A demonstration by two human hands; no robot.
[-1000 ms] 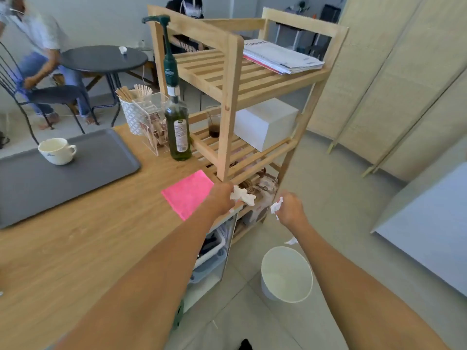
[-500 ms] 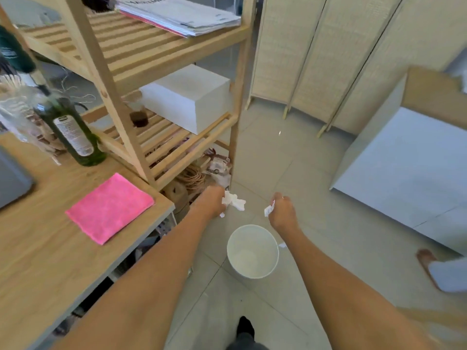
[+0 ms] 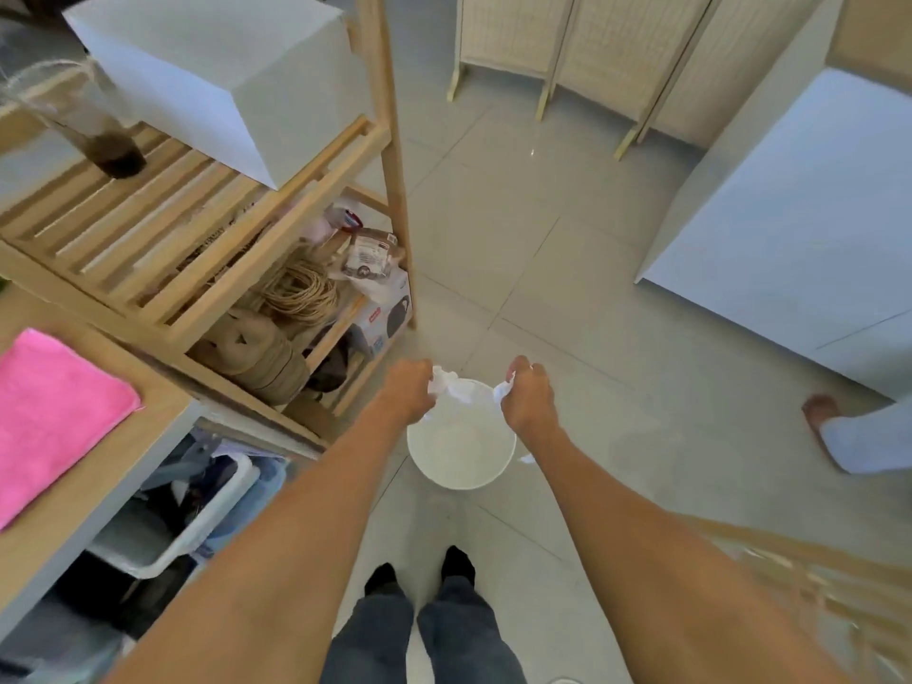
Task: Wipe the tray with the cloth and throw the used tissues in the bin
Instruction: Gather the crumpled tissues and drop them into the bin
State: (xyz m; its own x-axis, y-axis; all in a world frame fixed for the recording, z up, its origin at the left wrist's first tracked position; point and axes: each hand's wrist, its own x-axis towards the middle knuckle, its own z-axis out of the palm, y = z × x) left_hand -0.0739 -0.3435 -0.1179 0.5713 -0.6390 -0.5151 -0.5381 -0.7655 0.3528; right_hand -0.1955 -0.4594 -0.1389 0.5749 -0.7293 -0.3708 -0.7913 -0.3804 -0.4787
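Note:
A round white bin [image 3: 461,454] stands on the floor straight below my hands. My left hand [image 3: 407,390] is closed around a crumpled white tissue [image 3: 444,382] over the bin's far left rim. My right hand [image 3: 528,397] grips another crumpled tissue [image 3: 502,390] over the far right rim. The pink cloth [image 3: 54,417] lies flat on the wooden table at the left edge. The tray is out of view.
A wooden slatted shelf unit [image 3: 390,180] with a white box, a glass and cord stands left of the bin. Storage bins sit under the table. A white cabinet [image 3: 789,214] is at right. Another person's foot [image 3: 821,412] rests on the floor at right. A small white scrap [image 3: 525,459] lies beside the bin.
My view has tilted down and I have stepped closer. Both hands, each still holding its tissue, have moved from in front of the bin to directly above it.

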